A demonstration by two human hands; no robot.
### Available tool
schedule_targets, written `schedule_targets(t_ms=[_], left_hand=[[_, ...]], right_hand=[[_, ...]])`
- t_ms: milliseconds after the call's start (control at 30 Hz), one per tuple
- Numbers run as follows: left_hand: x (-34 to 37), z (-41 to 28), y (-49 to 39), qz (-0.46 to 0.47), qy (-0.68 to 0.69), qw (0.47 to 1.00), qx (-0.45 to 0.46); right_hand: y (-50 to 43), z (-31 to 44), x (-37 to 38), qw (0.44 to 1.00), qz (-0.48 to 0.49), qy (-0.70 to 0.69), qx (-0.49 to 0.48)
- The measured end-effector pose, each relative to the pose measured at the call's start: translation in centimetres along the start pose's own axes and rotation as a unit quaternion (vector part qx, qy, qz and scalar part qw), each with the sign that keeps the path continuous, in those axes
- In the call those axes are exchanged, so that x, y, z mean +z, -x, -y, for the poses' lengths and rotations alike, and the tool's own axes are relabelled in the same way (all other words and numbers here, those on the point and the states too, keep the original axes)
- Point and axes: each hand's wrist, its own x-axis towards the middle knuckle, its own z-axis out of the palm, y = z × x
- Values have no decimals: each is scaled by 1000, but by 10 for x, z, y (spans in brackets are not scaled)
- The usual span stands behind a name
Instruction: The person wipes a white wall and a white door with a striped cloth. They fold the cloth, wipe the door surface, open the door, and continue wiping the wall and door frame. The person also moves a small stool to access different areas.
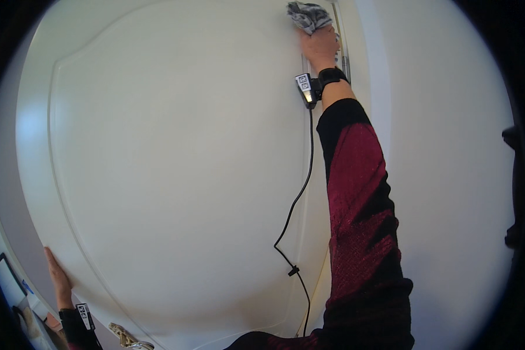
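Observation:
My right hand (pixel 321 46) grips a crumpled grey and white patterned cloth (pixel 309 16) against the upper hinge side of a white panelled door (pixel 179 153). Just right of my fingers runs the gap between door and frame, with a metal hinge (pixel 346 68) beside my wrist. At the lower left, my left hand (pixel 57 275) lies along the door's outer edge, its palm side partly hidden, and no object shows in it. A metal door handle (pixel 129 339) sits below and to the right of that hand.
A wrist device (pixel 305 89) on my right arm trails a black cable (pixel 294 205) down in front of the door. White wall (pixel 437 153) stands at the right. Beyond the door's left edge are partly visible household items, and dark objects (pixel 512 236) hang at the far right rim.

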Motion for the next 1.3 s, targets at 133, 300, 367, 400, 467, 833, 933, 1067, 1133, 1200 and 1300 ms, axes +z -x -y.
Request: schedule_targets(t_ms=[133,300,367,400,467,833,933,1067,1133,1200,1300], left_hand=[[-4,11,9,1,9,1000,-29],[2,31,5,3,-2,1000,-31],[3,28,8,2,-3,999,-32],[6,24,11,3,14,999,-35],[17,17,16,-14,54,997,-44],[67,-47,35,-150,161,972,-77],[112,-89,45,-181,28,983,-12],[149,-127,5,-134,80,988,-6],[139,-143,-12,-129,8,992,14],[126,-162,-38,-122,-1,992,14],[115,-194,-78,-98,43,994,-10]], right_hand=[[-21,-12,19,998,34,-17,-44],[0,7,-4,989,13,-76,-125],[21,8,-17,993,27,-35,-107],[30,6,-22,985,-1,-90,-148],[37,6,-29,966,-13,-172,-191],[122,-24,7,976,8,-136,-170],[159,-82,33,974,18,-210,-83],[246,-130,23,989,95,-107,40],[285,-144,7,962,201,-113,144],[308,-152,-9,887,279,-48,366],[297,-169,-31,820,466,147,299]])
